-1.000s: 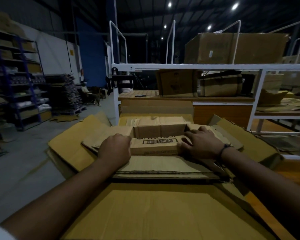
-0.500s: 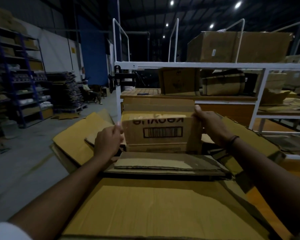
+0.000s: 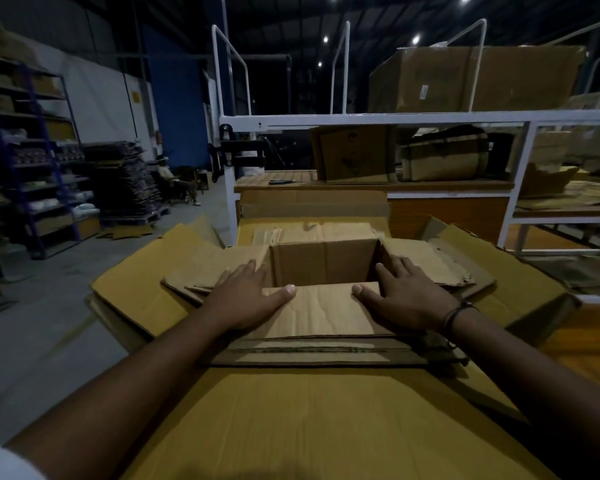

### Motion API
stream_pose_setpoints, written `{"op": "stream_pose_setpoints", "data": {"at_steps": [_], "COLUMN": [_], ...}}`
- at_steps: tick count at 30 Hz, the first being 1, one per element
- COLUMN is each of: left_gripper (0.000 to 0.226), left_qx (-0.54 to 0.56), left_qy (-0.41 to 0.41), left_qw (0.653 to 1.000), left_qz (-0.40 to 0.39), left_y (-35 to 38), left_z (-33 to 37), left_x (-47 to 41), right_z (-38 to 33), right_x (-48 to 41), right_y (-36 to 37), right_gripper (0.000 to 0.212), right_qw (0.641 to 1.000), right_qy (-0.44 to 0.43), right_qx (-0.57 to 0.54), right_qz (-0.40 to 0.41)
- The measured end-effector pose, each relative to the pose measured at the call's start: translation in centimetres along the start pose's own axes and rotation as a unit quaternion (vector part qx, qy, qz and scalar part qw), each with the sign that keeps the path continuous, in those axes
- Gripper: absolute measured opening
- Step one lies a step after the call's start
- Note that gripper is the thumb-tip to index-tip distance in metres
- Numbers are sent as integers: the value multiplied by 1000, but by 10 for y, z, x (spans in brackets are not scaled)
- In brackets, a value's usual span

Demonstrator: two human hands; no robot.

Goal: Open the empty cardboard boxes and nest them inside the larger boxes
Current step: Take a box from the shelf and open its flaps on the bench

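Note:
A small brown cardboard box (image 3: 323, 265) sits open inside a larger yellow-brown box (image 3: 326, 420), whose flaps spread out on all sides. The small box's flaps are folded outward. My left hand (image 3: 246, 299) lies flat on its left flap and my right hand (image 3: 402, 296) lies flat on its right flap. Both thumbs rest on the near flap (image 3: 321, 313). The inside of the small box is dark and looks empty.
A white metal rack (image 3: 361, 117) stands just behind, with large cardboard boxes (image 3: 471, 79) on and under its shelves. To the left are bare concrete floor (image 3: 49, 323), blue shelving (image 3: 32, 150) and a stack of flattened cardboard (image 3: 122, 181). A person sits far back.
The small box was lifted upright with its barcode side facing me, then set down into the larger box. Its flaps are now pressed outward under my flat hands.

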State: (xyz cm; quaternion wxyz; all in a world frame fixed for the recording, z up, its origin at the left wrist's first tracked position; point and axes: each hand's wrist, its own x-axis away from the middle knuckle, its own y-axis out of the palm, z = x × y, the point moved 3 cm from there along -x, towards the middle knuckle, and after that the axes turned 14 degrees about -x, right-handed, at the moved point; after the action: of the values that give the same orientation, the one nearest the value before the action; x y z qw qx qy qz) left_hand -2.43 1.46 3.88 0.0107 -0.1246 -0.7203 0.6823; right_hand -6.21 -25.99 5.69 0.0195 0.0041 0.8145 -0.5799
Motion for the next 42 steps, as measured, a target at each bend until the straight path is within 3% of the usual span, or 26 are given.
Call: {"op": "stream_pose_setpoints", "data": {"at_steps": [5,9,13,22,25,28,31,34,37,40,42], "left_gripper": [106,106,106,112,116,103,93,76,52,25,28], "left_qx": [-50,-83,-116,-142,-149,-147,-174,-186,-153,-83,-38], "left_qy": [14,29,28,15,-4,17,44,42,35,2,-17], "left_qw": [999,996,992,987,983,974,961,966,983,996,999], "left_qz": [-5,-14,-39,-75,-110,-173,-208,-174,-93,-33,-14], "left_y": [5,8,8,2,-8,-31,-54,-74,-89,-65,-33], "left_z": [1,13,15,13,15,17,28,44,61,72,77], "left_x": [-3,-4,-2,-5,-11,-33,-59,-93,-126,-145,-147], "right_z": [7,18,17,8,4,-9,-34,-58,-79,-75,-58], "right_x": [-6,-7,-9,-7,-7,-17,-39,-50,-76,-121,-146], "right_y": [6,20,28,23,15,-8,-38,-71,-89,-62,-25], "right_gripper": [98,117,109,113,107,90,75,71,58,46,50], "right_qw": [1000,998,998,996,992,979,980,991,997,998,998], "right_qy": [10,17,25,4,18,26,7,-9,-8,-10,-3], "right_qx": [19,32,20,23,30,-28,-12,-13,-46,-56,-65], "right_qz": [-19,-45,-55,-83,-123,-198,-198,-136,-61,-27,-26]}}
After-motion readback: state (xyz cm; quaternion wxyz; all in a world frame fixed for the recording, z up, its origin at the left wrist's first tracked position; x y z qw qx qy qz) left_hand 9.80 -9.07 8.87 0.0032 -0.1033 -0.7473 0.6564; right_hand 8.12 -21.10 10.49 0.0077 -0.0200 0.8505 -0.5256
